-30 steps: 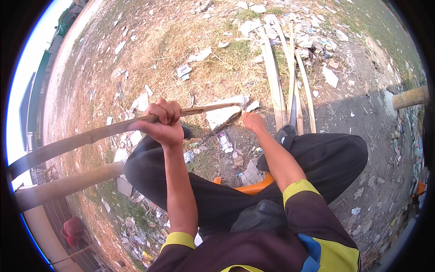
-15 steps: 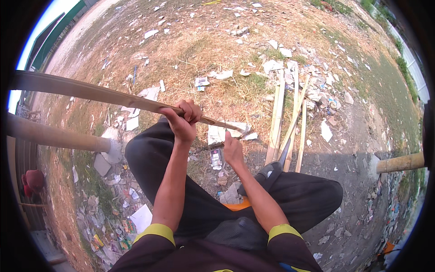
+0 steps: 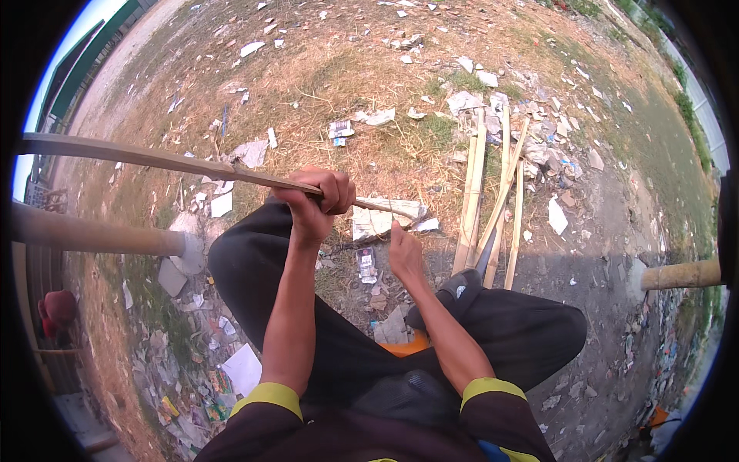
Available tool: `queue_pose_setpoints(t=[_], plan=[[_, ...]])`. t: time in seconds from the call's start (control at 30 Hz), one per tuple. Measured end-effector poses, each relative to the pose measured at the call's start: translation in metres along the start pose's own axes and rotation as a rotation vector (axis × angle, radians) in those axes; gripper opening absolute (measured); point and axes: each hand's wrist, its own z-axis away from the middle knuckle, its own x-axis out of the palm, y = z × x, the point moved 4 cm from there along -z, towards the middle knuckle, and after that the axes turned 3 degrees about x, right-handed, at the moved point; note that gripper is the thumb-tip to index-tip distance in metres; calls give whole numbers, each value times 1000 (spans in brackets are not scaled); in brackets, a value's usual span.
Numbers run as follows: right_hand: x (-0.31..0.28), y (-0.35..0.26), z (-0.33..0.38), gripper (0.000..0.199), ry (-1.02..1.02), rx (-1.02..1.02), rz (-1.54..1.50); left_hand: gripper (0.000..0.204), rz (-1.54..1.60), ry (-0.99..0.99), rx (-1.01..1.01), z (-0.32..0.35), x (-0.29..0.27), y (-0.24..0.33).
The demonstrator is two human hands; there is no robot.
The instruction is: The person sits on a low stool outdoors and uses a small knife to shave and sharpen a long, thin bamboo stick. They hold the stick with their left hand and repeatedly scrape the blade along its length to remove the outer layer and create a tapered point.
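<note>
A long bamboo strip (image 3: 177, 162) runs from the far left, sloping down toward the middle. My left hand (image 3: 318, 199) is wrapped round it above my left knee, thumb lying along the near side. Beyond this grip, the strip's narrow end reaches toward my right hand (image 3: 405, 251). The right fingers are closed round a knife, whose handle they hide. Its thin blade (image 3: 390, 205) stands up from the fist, seen nearly edge-on, against or very close to the strip's end; I cannot tell whether it touches.
Several split bamboo strips (image 3: 471, 208) lie on the ground ahead right, beside my sandalled foot (image 3: 459, 293). Thick bamboo posts stand at left (image 3: 108, 230) and right (image 3: 681, 275). Paper scraps (image 3: 382, 221) and rubble litter the dry grass. A red-brown object (image 3: 58, 307) is far left.
My left hand has shifted slightly right, and the bamboo strip has turned, showing a narrower side. My right hand and the blade have moved a little right along the strip's end.
</note>
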Motion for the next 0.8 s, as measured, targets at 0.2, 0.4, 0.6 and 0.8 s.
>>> queue_pose_setpoints(t=[0.2,0.4,0.6,0.8], plan=[[11,13,2,58,-2,-58,26,73,46,100,51,-1,-8,2],[18,23,-3,59,3,-30,-25,72,11,80,20,0,-2,-3],[20,31,-10,55,42,-4,46,72,38,121,55,-3,-11,0],[18,31,-11,51,-50,-18,-166,71,10,78,26,-1,-5,-1]])
